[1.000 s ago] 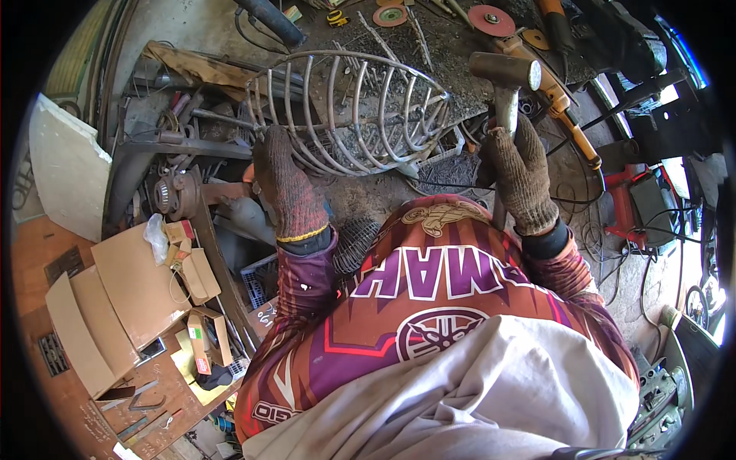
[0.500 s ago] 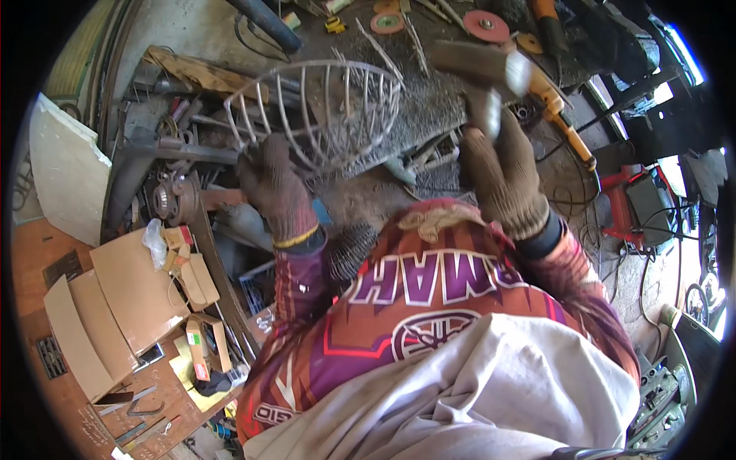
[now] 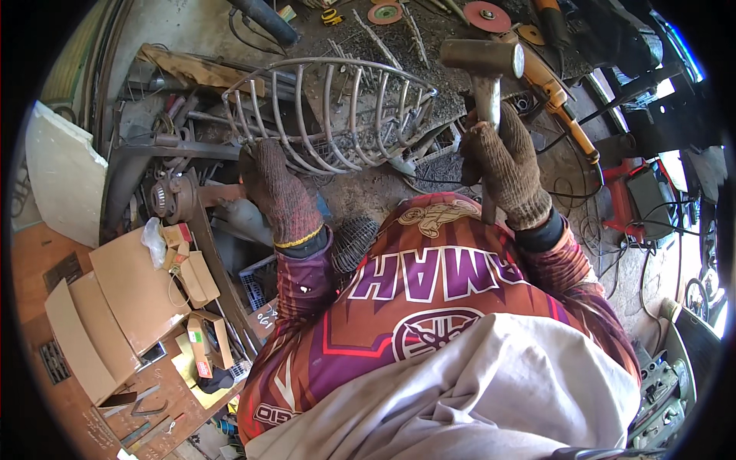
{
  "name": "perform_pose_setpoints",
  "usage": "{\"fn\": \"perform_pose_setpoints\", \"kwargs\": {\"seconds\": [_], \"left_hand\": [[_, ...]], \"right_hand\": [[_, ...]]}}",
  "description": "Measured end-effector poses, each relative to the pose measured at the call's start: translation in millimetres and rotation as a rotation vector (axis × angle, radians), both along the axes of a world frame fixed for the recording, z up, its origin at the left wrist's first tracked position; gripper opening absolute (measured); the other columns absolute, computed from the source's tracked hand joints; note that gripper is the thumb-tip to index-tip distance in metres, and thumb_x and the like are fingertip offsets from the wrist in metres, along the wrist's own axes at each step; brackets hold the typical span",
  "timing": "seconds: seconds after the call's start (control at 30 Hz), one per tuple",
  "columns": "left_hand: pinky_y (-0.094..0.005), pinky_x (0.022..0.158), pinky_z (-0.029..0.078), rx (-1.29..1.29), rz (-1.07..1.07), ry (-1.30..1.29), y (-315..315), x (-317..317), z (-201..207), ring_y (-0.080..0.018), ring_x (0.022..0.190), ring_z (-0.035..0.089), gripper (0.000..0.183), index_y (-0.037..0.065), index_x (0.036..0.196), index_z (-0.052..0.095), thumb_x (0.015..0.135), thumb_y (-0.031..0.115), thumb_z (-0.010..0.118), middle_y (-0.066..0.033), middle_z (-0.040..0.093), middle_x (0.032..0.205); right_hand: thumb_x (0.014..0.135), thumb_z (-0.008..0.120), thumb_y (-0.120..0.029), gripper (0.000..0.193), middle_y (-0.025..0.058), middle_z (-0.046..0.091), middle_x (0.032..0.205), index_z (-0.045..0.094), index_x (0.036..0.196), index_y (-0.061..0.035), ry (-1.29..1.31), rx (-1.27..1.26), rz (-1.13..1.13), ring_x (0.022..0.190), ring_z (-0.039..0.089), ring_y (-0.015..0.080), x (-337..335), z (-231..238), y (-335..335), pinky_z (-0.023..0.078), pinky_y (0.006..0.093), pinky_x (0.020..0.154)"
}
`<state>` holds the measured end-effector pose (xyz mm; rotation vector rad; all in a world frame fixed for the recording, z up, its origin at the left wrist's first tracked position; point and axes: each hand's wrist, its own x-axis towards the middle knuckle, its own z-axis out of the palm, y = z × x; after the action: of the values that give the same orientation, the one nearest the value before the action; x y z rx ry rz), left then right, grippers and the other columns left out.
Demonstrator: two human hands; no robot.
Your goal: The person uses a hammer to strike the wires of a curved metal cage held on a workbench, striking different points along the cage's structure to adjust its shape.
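Note:
In a brown knitted glove, my right hand is wrapped round the handle of a hammer, whose metal head is raised beyond my fingers. My left hand, gloved too, closes on the near left end of a basket-like frame of bent metal rods. Curved ribs run between its long rim rods, and it lies tilted over the edge of a dark workbench. The fingertips of my left hand are partly hidden behind the glove.
Bench items include an orange angle grinder, a pink grinding disc, a yellow tape measure and thin rods. A vise is left of my left hand. Opened cardboard boxes lie lower left; a red machine stands right, among cables.
The metal rod frame has swung, its far end shifting right. The hammer, blurred before, is now sharp and its head slightly changed in angle. My left hand keeps its grip.

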<state>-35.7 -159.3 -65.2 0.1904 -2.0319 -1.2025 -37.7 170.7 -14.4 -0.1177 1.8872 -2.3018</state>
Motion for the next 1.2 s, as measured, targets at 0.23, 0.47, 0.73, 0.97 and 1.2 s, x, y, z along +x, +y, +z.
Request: {"fn": "perform_pose_setpoints", "kwargs": {"seconds": [0.23,0.47,0.73,0.97,1.2], "left_hand": [[-0.0349,0.074,0.050,-0.620,0.283,0.101,0,-12,-2,-0.0250,0.088,0.060,0.039,0.000,0.117,0.051,0.088,0.025,0.062,-0.0136,0.059,0.103],[-0.0364,0.079,0.052,-0.207,0.159,0.350,31,-39,36,-0.0264,0.096,0.062,0.044,0.000,0.118,0.056,0.092,0.036,0.054,-0.0157,0.062,0.106],[-0.0435,0.088,0.053,0.610,-0.468,0.185,41,-50,68,-0.0298,0.102,0.064,0.047,0.000,0.112,0.064,0.091,0.039,0.050,-0.0199,0.065,0.108],[-0.0342,0.069,0.059,0.956,-0.561,-0.284,17,-27,52,-0.0255,0.083,0.068,0.027,-0.006,0.100,0.065,0.082,0.014,0.062,-0.0180,0.067,0.094],[-0.0347,0.070,0.057,0.881,-0.146,-0.318,70,-19,102,-0.0269,0.078,0.067,0.022,-0.007,0.093,0.064,0.076,0.007,0.062,-0.0179,0.066,0.086]], "right_hand": [[0.098,0.044,-0.051,0.052,-0.0001,0.054,0.079,0.054,0.119,-0.0050,-0.139,-0.136,0.063,0.065,0.055,0.0084,-35,-15,2,0.048,0.0246,0.057],[0.093,0.060,-0.040,0.038,0.0051,0.063,0.090,0.063,0.104,-0.0034,-0.263,-0.163,0.076,0.073,0.062,0.0111,-49,2,-15,0.051,0.0251,0.060],[0.085,0.071,-0.015,0.057,0.0080,0.059,0.109,0.040,0.133,-0.0068,0.145,-0.299,-0.092,0.089,0.062,0.0174,-66,-18,-20,0.055,0.0311,0.071],[0.088,0.068,-0.014,0.050,0.0065,0.059,0.106,0.043,0.130,-0.0051,0.386,-0.116,-0.170,0.089,0.061,0.0160,-65,-15,-4,0.054,0.0309,0.072],[0.094,0.061,-0.030,0.046,0.0130,0.066,0.093,0.049,0.126,0.0010,0.477,0.160,0.043,0.076,0.065,0.0191,-25,-23,15,0.051,0.0304,0.064]]}}
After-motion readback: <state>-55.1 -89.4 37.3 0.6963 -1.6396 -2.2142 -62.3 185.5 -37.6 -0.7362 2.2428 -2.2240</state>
